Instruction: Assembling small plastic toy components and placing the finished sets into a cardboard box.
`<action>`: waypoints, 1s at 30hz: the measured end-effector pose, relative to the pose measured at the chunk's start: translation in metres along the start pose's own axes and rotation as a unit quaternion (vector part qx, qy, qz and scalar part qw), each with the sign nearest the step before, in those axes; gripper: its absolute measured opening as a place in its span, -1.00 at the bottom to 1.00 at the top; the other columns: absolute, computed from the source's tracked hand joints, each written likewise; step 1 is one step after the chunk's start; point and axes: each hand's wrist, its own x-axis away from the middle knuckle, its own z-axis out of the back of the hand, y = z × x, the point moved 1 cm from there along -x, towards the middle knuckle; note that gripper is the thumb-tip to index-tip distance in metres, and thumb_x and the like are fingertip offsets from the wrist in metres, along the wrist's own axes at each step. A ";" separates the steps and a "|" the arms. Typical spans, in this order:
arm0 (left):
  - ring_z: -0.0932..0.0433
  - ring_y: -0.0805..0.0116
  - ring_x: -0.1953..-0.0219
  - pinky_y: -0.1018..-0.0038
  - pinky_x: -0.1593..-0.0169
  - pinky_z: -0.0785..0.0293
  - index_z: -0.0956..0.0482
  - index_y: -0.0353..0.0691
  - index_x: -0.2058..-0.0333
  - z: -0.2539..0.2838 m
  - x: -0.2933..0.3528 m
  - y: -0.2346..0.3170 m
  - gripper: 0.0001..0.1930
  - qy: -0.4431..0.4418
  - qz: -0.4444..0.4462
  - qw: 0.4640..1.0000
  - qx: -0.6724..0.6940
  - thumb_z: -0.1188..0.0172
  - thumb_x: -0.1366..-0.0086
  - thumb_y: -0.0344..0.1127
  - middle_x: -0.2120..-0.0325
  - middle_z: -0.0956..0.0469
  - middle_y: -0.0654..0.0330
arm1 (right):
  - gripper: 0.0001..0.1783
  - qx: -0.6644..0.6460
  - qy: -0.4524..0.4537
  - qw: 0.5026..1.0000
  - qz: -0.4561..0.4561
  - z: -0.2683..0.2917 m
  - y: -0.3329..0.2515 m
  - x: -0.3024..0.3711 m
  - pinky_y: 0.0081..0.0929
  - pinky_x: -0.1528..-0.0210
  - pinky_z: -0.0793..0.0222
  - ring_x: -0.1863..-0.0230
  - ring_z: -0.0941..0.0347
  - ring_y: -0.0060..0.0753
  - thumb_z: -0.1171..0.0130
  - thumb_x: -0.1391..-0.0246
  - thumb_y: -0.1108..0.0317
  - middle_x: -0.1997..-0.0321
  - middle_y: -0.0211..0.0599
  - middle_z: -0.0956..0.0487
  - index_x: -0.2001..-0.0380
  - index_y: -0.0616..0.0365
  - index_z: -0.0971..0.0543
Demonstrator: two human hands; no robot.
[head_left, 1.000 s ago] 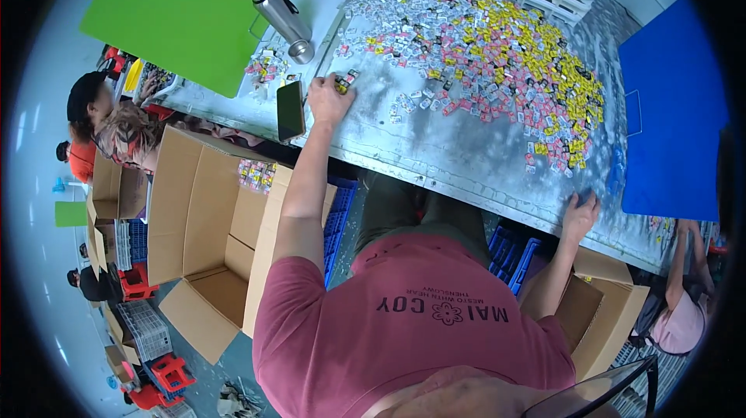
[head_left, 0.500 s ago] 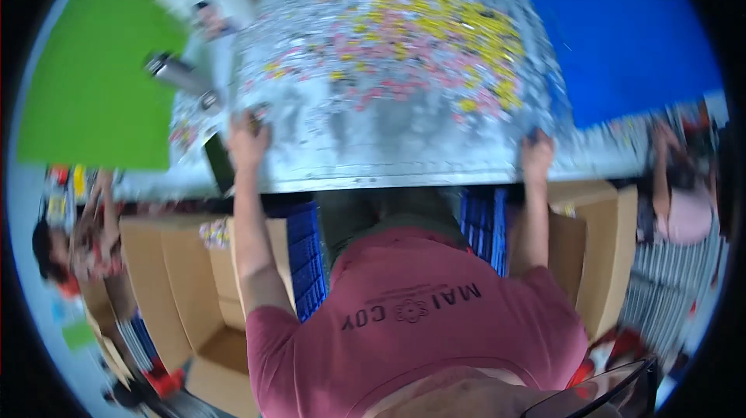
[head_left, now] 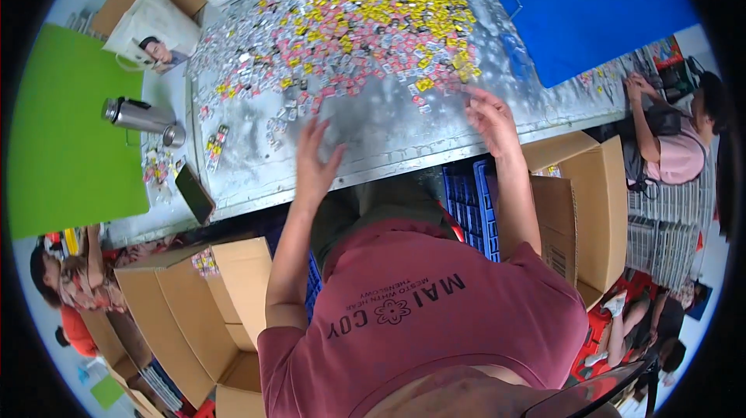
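Left hand: fingers spread and well parted from the thumb, palm over the near part of the table, nothing seen in its hold. Right hand: fingers loosely bent and pointing inward by the near right edge of the heap; fingertips slightly blurred, so cannot tell whether a piece sits between them, nor whether they touch the heap. Small pieces, yellow, pink, whitish and black, lie in a broad scatter beyond both hands, yellow mostly far and right, whitish mostly left. A few loose whitish pieces lie just left of the left hand; farther left, a short row of pieces lies near the seam. Handling, judged by look: each piece very light, thin and stiff, probably plastic, smooth-faced and apt to slide on the metal table; not obviously fragile, though faces could scuff. Best hold: thumb and fingertip across opposite edges, sliding a piece clear of its neighbours first, since overlapping ones may come up together. The row would want light pressure at both ends, as it may break apart if squeezed in the middle. Farther out: phone by the left table edge, steel flask lying beyond it, white bucket behind; blue panel at right, cardboard cartons below the table edge on both sides.
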 end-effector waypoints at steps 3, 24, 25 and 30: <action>-0.47 0.12 -0.20 0.30 -0.16 -0.47 -0.39 -0.19 -0.29 -0.022 -0.009 0.037 -0.35 -0.012 0.100 0.965 0.242 -0.39 -0.22 -0.43 -0.25 -0.35 -0.12 | -0.44 -0.139 -0.145 0.971 -0.132 -0.050 0.013 0.007 -0.51 0.13 -0.49 0.18 -0.56 -0.46 -0.25 -0.17 0.33 0.11 -0.22 -0.62 -0.22 0.34 -0.47; -0.57 0.18 0.34 0.34 0.22 -0.49 -0.61 -0.34 0.18 0.025 0.039 -0.036 -0.72 0.192 0.160 0.965 -0.077 -0.40 -0.12 -0.41 0.40 -0.55 0.08 | -0.57 0.557 -0.205 0.800 0.084 -0.140 0.080 0.006 -0.25 0.16 -0.56 0.27 -0.62 -0.17 -0.34 -0.12 0.32 0.16 -0.10 -0.61 -0.06 0.19 -0.58; -0.55 0.12 0.24 0.32 0.14 -0.48 -0.62 -0.33 0.17 0.034 0.035 -0.043 -0.71 0.223 0.132 0.958 -0.125 -0.40 -0.11 -0.42 0.33 -0.55 0.07 | -0.58 0.608 -0.168 0.762 0.146 -0.148 0.071 0.007 -0.23 0.11 -0.53 0.19 -0.61 -0.11 -0.33 -0.10 0.32 0.10 -0.09 -0.60 -0.03 0.18 -0.60; -0.47 0.01 0.05 0.18 -0.06 -0.38 -0.66 -0.25 0.16 0.042 0.018 -0.065 -0.73 0.254 0.080 0.948 -0.175 -0.33 -0.11 -0.46 0.14 -0.51 0.02 | -0.63 0.610 -0.148 0.716 0.306 -0.189 0.071 -0.037 -0.16 -0.06 -0.46 -0.06 -0.52 0.01 -0.28 -0.10 0.32 -0.06 -0.12 -0.58 0.01 0.16 -0.62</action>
